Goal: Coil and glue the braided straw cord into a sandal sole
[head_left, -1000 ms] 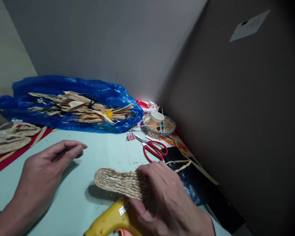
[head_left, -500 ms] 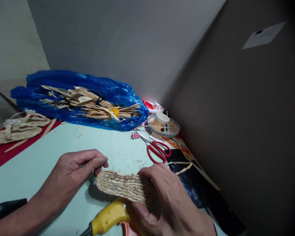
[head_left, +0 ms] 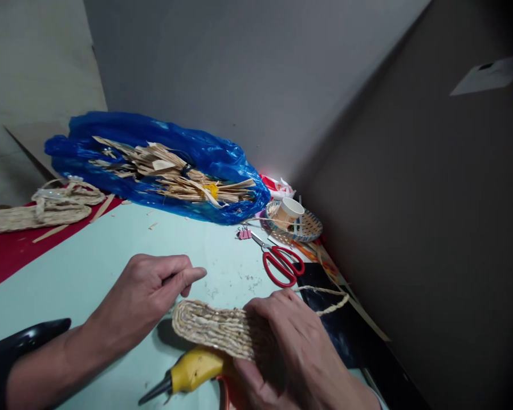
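Note:
My right hand (head_left: 297,347) grips the wide, shaded end of a woven straw sole (head_left: 220,324), fingers over its top edge and thumb below. The sole's rounded left end is tilted up, showing rows of braided straw. A plaited straw cord (head_left: 336,304) loops out beyond my right hand. My left hand (head_left: 160,287) is closed just behind and left of the sole's rounded end, apart from it. Its fingers are curled, the thumb points right, and anything inside is hidden. Under the sole lies a yellow glue gun (head_left: 199,370) with a black nozzle, partly covered.
Red-handled scissors (head_left: 284,266) and a pink binder clip (head_left: 244,233) lie beyond my hands. A woven basket (head_left: 312,225) holds a paper cup (head_left: 291,210). Straw bundles (head_left: 175,176) rest on a blue plastic bag (head_left: 231,159). Straw sandals (head_left: 64,213) sit at left. Walls close the back and right.
My left hand has shifted slightly right and up, its thumb now stretched further out. My right hand keeps hold of the sole. The whole view has turned slightly left.

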A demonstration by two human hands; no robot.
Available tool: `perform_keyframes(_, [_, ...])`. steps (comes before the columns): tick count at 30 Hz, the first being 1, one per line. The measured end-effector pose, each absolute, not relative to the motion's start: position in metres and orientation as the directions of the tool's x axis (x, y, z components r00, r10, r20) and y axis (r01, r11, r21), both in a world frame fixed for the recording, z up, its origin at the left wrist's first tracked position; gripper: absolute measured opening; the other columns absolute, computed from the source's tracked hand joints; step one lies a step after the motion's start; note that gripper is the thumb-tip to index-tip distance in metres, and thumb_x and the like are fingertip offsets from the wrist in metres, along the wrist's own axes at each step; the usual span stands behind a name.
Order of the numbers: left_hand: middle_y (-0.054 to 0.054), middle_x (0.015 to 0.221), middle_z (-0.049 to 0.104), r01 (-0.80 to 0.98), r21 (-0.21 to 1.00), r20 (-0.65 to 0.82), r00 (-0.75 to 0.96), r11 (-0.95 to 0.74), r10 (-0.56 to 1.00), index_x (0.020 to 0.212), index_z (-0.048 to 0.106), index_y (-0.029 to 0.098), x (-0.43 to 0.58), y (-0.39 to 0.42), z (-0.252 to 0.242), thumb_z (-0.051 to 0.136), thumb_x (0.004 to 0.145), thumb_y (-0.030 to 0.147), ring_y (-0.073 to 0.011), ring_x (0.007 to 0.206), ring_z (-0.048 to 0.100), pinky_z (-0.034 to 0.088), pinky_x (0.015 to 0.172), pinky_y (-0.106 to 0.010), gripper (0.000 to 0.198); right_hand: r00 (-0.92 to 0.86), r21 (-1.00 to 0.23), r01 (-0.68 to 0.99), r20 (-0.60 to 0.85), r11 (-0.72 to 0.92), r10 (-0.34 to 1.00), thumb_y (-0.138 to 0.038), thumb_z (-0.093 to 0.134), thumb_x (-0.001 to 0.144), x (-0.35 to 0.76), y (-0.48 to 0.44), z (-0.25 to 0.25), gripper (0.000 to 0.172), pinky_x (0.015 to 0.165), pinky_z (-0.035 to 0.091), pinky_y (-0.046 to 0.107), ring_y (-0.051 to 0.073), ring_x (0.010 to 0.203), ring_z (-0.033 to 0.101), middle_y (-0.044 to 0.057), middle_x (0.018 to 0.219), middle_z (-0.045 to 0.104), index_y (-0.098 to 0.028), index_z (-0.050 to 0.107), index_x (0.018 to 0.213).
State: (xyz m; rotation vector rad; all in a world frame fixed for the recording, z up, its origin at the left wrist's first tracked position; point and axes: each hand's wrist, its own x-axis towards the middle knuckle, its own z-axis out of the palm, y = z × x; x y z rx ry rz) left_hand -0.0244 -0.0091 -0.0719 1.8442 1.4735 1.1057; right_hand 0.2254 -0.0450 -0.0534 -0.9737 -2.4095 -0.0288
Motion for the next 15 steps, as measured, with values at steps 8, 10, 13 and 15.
perform_keyframes(8, [0.008,0.047,0.029,0.444,0.888,0.142,-0.017,-0.12,0.99,0.046,0.036,0.023,-0.028,-0.005,-0.065,0.066,0.081,0.051,-0.0104,0.049,0.028,0.028,0.05,-0.027,0.054,-0.597,-0.184,0.662,0.456,0.726,0.66,-0.029,0.064,0.09,0.227,-0.047,-0.049,0.025,0.087,0.051,0.037,0.018,0.078,0.064,-0.001,0.087,0.064,-0.022,0.051,0.11])
perform_keyframes(10, [0.007,0.043,0.04,0.39,0.917,0.107,-0.028,-0.088,0.994,0.045,0.049,0.023,-0.027,-0.003,-0.063,0.068,0.08,0.051,-0.0102,0.045,0.035,0.031,0.047,-0.026,0.049,-0.601,-0.178,0.664,0.451,0.727,0.66,-0.029,0.065,0.089,0.227,-0.047,-0.049,0.025,0.087,0.051,0.039,0.018,0.076,0.063,-0.001,0.085,0.063,-0.021,0.052,0.109])
perform_keyframes(13, [0.002,0.055,0.07,0.285,0.957,0.07,-0.017,-0.062,0.997,0.065,0.073,0.024,-0.025,-0.001,-0.062,0.063,0.084,0.048,-0.0146,0.049,0.059,0.049,0.051,-0.026,0.032,-0.609,-0.172,0.662,0.445,0.73,0.657,-0.029,0.065,0.089,0.228,-0.046,-0.05,0.023,0.084,0.052,0.039,0.019,0.074,0.062,-0.001,0.082,0.06,-0.021,0.052,0.107])
perform_keyframes(15, [-0.003,0.076,0.082,0.215,0.975,0.063,-0.005,-0.06,0.998,0.081,0.078,0.025,-0.023,-0.001,-0.061,0.061,0.085,0.047,-0.02,0.066,0.075,0.061,0.065,-0.031,0.028,-0.613,-0.17,0.661,0.441,0.731,0.656,-0.029,0.065,0.09,0.229,-0.046,-0.051,0.024,0.081,0.052,0.039,0.019,0.074,0.062,-0.001,0.082,0.06,-0.021,0.052,0.107])
